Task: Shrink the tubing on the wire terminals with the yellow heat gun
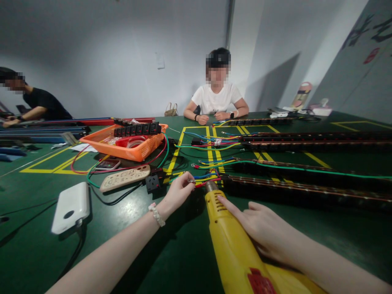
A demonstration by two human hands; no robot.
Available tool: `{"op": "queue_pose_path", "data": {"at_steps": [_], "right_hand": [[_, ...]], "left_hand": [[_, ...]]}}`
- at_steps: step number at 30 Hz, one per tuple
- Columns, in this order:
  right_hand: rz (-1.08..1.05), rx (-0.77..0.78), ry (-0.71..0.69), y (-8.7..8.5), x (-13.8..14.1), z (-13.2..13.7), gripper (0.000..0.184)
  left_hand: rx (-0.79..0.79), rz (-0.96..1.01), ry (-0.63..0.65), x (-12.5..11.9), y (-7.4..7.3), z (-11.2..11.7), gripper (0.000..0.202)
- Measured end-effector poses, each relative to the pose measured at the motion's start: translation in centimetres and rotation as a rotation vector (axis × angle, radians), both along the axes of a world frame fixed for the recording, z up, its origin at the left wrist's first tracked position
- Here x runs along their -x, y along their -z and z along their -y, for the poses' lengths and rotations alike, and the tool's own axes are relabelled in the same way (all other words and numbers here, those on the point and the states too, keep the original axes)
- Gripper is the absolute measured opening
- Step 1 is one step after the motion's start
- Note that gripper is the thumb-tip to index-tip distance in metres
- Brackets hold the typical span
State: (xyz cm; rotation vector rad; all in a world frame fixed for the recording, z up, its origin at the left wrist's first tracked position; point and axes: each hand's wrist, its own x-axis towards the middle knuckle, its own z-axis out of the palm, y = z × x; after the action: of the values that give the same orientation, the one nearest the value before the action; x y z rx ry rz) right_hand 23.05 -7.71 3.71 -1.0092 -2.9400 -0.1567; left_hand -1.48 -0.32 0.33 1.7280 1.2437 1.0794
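My right hand (263,222) grips a yellow heat gun (225,241), the index finger stretched along its vented barrel. Its metal nozzle points away from me, close to a bundle of colored wires (210,176). These blue, yellow and red wires come out of the end of a long black strip (275,190) lying to the right. Just left of the nozzle, my left hand (180,191) is closed in a pinch at the wire ends, near a red one. What exactly sits between its fingertips is partly hidden.
An orange basket (137,153) holds a black socket strip and red tape. Near it lie a beige power strip (125,178), a black plug adapter (152,183) and a white power bank (72,208). More wired strips (306,141) lie behind. One person (217,100) sits opposite; another (45,104) works far left.
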Motion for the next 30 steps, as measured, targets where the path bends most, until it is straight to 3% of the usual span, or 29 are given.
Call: {"op": "queue_pose_path", "data": {"at_steps": [6,12,17,30], "right_hand": [[-0.001,0.003,0.045,0.0,-2.5,-0.2,0.096],[-0.040,-0.061,0.031,0.0,-2.7,-0.2,0.093],[-0.017,-0.025,0.039,0.1,-2.6,-0.2,0.094],[0.025,0.047,0.005,-0.5,1.0,0.6,0.100]], "left_hand": [[0.023,-0.009,-0.019,0.0,0.2,-0.1,0.004],[0.029,-0.016,-0.024,-0.1,0.3,-0.1,0.005],[0.008,-0.069,-0.056,-0.1,0.3,-0.1,0.005],[0.022,-0.034,-0.064,-0.4,-0.3,0.2,0.009]]}}
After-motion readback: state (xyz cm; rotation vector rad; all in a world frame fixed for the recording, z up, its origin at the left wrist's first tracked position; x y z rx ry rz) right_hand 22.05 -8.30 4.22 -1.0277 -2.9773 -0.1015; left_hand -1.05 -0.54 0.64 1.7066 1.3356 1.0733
